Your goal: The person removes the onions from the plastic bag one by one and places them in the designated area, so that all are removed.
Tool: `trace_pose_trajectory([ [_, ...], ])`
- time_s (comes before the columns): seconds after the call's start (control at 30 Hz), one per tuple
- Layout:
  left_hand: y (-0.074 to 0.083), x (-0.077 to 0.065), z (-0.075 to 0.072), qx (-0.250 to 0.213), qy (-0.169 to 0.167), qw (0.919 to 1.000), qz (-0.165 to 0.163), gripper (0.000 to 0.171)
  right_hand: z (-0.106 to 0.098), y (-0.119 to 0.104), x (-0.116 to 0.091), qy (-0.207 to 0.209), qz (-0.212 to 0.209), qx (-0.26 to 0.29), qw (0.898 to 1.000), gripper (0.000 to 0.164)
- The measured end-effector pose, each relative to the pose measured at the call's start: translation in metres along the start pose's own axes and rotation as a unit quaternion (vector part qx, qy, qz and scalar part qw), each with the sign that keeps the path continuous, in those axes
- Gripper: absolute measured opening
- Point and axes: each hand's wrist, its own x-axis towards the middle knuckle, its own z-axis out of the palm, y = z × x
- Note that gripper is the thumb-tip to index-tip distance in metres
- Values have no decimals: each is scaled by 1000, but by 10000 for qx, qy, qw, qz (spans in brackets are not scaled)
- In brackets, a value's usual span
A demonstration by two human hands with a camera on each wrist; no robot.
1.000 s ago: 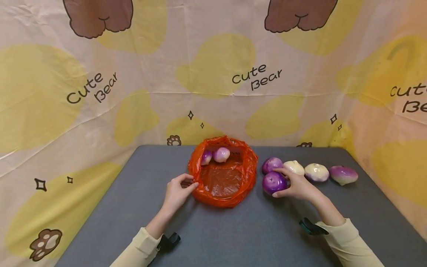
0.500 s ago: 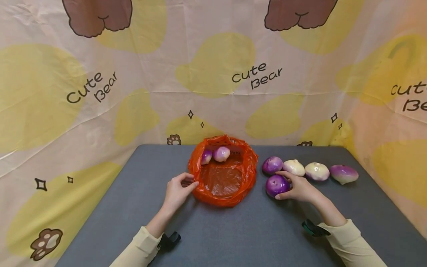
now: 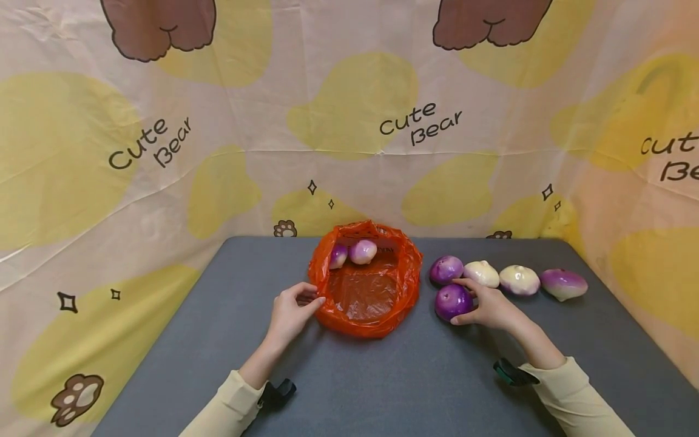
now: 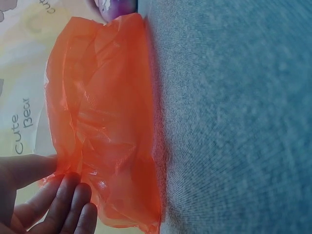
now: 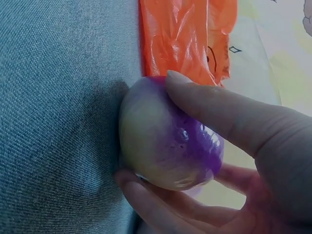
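purple turnip [image 3: 452, 302], right of the orange-red bag [image 3: 411, 273] and just in front of a second purple turnip [image 3: 446, 269]: glossy, rounded, probably firm, moderately light and rather slippery, so best taken across its widest sides. the right hand [image 3: 488, 305] is parted to the turnip's width and clamped on it, thumb on the near side, fingers around the other; whether it touches the table [image 3: 382, 388] i cannot tell from here. the bag, thin and wrinkled, should prove light, limp and easily torn; its rim is the place to hold. there the left hand [image 3: 290, 312] pinches it, thumb and fingertips nearly together. inside lie two more turnips [image 3: 363, 252].
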Motion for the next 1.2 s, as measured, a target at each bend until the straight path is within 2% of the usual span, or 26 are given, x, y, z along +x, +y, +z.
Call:
trace_pose_trajectory([
  [0.43,0,1,1,21,49,10000,62,18,-4,-3,-4,-85,71,20,9999,85],
  [0.73,0,1,1,52,30,10000,54,18,-10,-2,-9,-279,295,328,9986,86],
  [0.83,0,0,1,56,25,10000,41,19,-10,-2,-10,-305,230,388,9985,86],
  [1.2,-1,0,1,45,5,10000,-18,19,-2,1,-10,-123,286,520,9982,84],
])
